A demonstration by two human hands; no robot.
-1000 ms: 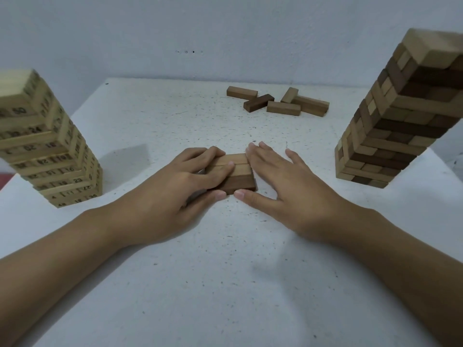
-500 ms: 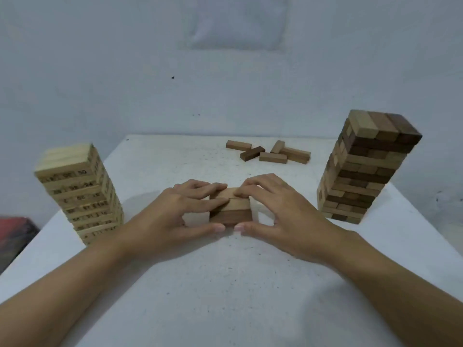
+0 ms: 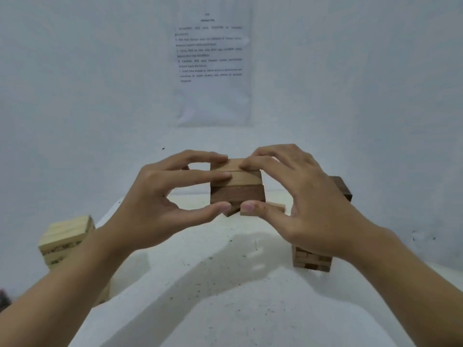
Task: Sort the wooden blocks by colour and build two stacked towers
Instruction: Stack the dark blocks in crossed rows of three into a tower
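Observation:
Three wooden blocks [image 3: 236,182] lie side by side as one flat group, two light and one dark brown, held up in the air above the white table [image 3: 225,296]. My left hand [image 3: 160,194] pinches the group from the left, fingers on top and thumb beneath. My right hand [image 3: 300,194] pinches it from the right the same way. The brown mixed tower [image 3: 312,259] stands at the right, mostly hidden behind my right hand. At the left stands the pale numbered tower [image 3: 66,240], partly cut off by my left forearm.
A few loose brown blocks [image 3: 274,209] lie at the far side of the table, partly hidden behind the held group. A printed sheet [image 3: 213,66] hangs on the wall ahead. The table's far edge meets the wall.
Both hands have lifted the three-block group off the table to well above it. The camera has tilted upward, so the wall sheet now shows and the towers sit lower.

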